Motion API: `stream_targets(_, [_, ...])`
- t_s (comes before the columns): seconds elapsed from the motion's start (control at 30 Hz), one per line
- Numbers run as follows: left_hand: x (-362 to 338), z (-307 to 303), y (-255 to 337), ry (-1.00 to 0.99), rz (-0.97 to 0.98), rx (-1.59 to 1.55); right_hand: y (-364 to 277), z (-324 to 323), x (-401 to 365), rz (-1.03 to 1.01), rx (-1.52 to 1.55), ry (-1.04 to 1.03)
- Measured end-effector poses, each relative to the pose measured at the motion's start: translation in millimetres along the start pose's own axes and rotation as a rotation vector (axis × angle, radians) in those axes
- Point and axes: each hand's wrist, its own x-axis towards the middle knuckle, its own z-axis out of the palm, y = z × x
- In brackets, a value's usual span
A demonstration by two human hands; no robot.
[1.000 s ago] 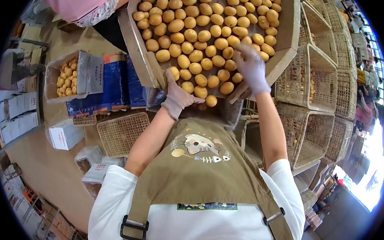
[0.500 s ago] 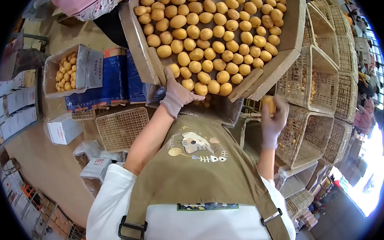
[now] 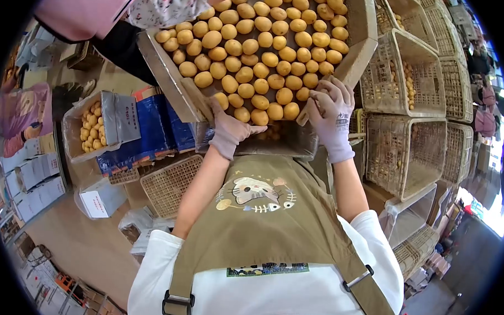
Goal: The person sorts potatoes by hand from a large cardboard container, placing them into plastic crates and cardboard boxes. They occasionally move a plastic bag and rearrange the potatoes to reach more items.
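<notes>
Yellow-brown potatoes [image 3: 247, 68] cover a wood-sided sorting table [image 3: 352, 64]. My left hand [image 3: 228, 126], in a pale glove, is at the table's near left corner. Its fingers rest by the wooden side and its thumb stretches under the front potatoes; it is open. Beside the wooden strip at the near right corner is my right hand [image 3: 332, 110], gloved too. Its fingers are spread and bent near the closest potatoes, and no potato shows in it. Below the table's front gap, a lined box [image 3: 302, 145] with potatoes inside is partly hidden.
Stacked plastic crates [image 3: 404, 157] stand on the right, some with potatoes. To the left are a lined carton [image 3: 123, 119] of potatoes, a blue-covered stack [image 3: 153, 118] and a tan crate [image 3: 170, 185]. Another person in a pink garment [image 3: 85, 10] stands at the upper left.
My right hand has moved from the crates on the right, where it held a potato, to the table's near right edge; that potato is out of it. My left hand stays at its corner.
</notes>
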Motion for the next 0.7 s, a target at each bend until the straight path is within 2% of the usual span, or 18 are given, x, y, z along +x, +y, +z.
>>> stream_targets(0.03, [-2.7,12.3,-1.8,0.145,0.021,-0.037,3.6,0.8,1.7,-0.008,-0.01,-0.005])
stream_targets(0.13, [2.0,6.2,-2.4,0.15,0.032,-0.057,14.6,1.3,1.1,0.01,-0.083,-0.033])
stream_targets(0.17, [2.9,1.2,-0.6,0.064,-0.009,-0.081,17.4,0.2,4.2,0.024,-0.137,-0.051])
stream_targets(0.37, [7.4,-4.0,-1.6,0.103,-0.017,-0.065,32.8,13.2,46.9,0.109,-0.312,-0.097])
stream_targets(0.47, [4.8,-1.7,-1.0,0.042,-0.025,-0.052,21.3,24.3,61.9,0.046,-0.197,-0.037])
stream_targets(0.5, [4.3,0.3,-2.3,0.094,0.006,-0.045,13.4,27.6,61.2,-0.026,-0.14,-0.009])
stream_targets(0.63, [8.2,-9.4,-1.9,0.1,-0.009,-0.074,-3.7,44.8,25.6,-0.094,-0.118,-0.338])
stream_targets(0.7, [5.5,-8.0,-1.1,0.039,-0.018,-0.032,-8.9,49.9,20.0,-0.034,-0.092,-0.326])
